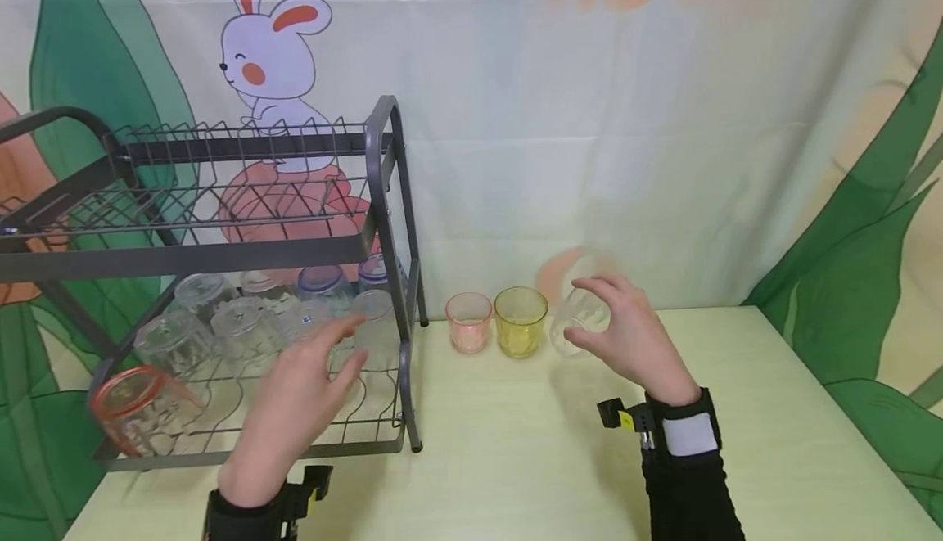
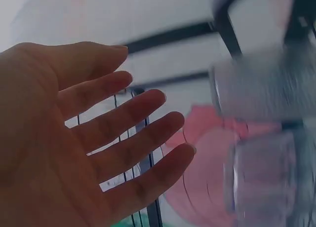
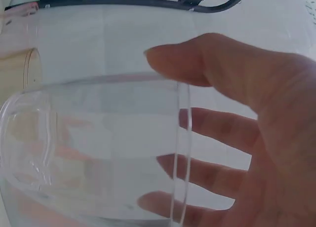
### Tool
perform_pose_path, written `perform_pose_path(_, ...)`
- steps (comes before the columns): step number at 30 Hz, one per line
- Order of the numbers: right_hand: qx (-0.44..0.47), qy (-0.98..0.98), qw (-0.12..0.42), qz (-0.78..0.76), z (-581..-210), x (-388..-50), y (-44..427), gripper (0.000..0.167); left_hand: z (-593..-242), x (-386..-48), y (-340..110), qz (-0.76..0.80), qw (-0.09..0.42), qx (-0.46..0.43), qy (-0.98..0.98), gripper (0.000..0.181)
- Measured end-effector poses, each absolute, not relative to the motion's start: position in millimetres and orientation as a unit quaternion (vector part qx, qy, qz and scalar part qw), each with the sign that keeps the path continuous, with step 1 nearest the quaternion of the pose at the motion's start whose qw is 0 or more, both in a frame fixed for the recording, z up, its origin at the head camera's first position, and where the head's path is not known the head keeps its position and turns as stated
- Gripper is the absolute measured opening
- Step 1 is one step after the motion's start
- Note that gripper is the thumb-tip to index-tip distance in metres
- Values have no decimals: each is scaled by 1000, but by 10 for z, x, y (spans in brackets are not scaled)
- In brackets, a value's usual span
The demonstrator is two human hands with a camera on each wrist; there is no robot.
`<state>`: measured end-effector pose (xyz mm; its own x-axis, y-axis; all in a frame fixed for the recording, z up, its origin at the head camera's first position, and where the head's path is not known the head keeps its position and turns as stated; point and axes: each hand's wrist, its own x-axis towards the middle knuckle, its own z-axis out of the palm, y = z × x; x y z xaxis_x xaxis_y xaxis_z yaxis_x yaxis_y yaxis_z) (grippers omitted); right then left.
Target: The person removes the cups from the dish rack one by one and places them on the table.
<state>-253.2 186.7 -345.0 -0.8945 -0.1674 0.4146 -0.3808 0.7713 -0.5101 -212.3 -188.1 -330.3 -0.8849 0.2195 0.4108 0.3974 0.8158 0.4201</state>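
Note:
In the head view, my right hand (image 1: 626, 332) is around the rim end of a clear drinking glass (image 1: 566, 335). The glass leans beside the yellow glass. The right wrist view shows the thumb on one side of the clear glass (image 3: 111, 133) and the fingers on the other, partly seen through its wall. A yellow glass (image 1: 521, 324) and a pink glass (image 1: 469, 324) stand upright on the table to its left. My left hand (image 1: 298, 398) hovers in front of the dish rack (image 1: 184, 256), holding nothing, its fingers spread in the left wrist view.
Several clear glasses (image 1: 246, 328) sit on the rack's lower shelf. An orange-rimmed glass (image 1: 143, 410) lies tilted at the shelf's front left corner. The rack's right post (image 1: 405, 361) stands between the left hand and the pink glass. A printed curtain (image 1: 589, 115) hangs behind the table (image 1: 501, 459).

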Motion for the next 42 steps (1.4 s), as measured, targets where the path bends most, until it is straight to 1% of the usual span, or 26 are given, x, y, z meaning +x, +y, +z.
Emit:
perform_pose_path(3,135,-929,167,300,-3455,-2617,1924,58,-3328,-2142,-2157,-227,200,-140,-943,44)
perform_pose_path(7,118,-936,151,293,-3486,-2776,1969,59,-3375,-2191,-2542,-190,266,-97,-940,45)
perform_pose_path(9,108,-939,146,290,-3525,-2851,1988,59,-3404,-2211,-2700,-178,274,-61,-943,47)
perform_pose_path(11,98,-942,140,290,-3580,-2903,2006,60,-3445,-2214,-2820,-170,265,-21,-949,49)
perform_pose_path(15,92,-944,127,289,-3635,-3006,1995,60,-3520,-2210,-3004,-169,229,56,-957,58)
perform_pose_path(20,91,-946,121,288,-3676,-3063,1964,60,-3607,-2198,-3102,-167,204,120,-957,67)
perform_pose_path(26,76,-951,109,281,-3803,-3181,1924,61,-3597,-2192,-3094,-132,220,179,-950,65)
perform_pose_path(28,71,-953,100,277,-3859,-3239,1912,60,-3578,-2177,-3079,-135,210,200,-947,65)
perform_pose_path(31,70,-956,85,272,-3925,-3314,1899,60,-3575,-2176,-3087,-152,190,225,-943,67)
perform_pose_path(32,69,-957,80,270,-3941,-3332,1895,59,-3587,-2181,-3104,-160,190,227,-942,68)
perform_pose_path(37,67,-957,70,274,-3962,-3356,1871,59,-3714,-2238,-3236,-188,224,231,-928,72)
perform_pose_path(38,67,-956,68,276,-3961,-3354,1864,59,-3732,-2252,-3265,-188,225,236,-927,73)
perform_pose_path(42,68,-956,66,278,-3954,-3362,1842,59,-3777,-2314,-3365,-178,175,254,-935,75)
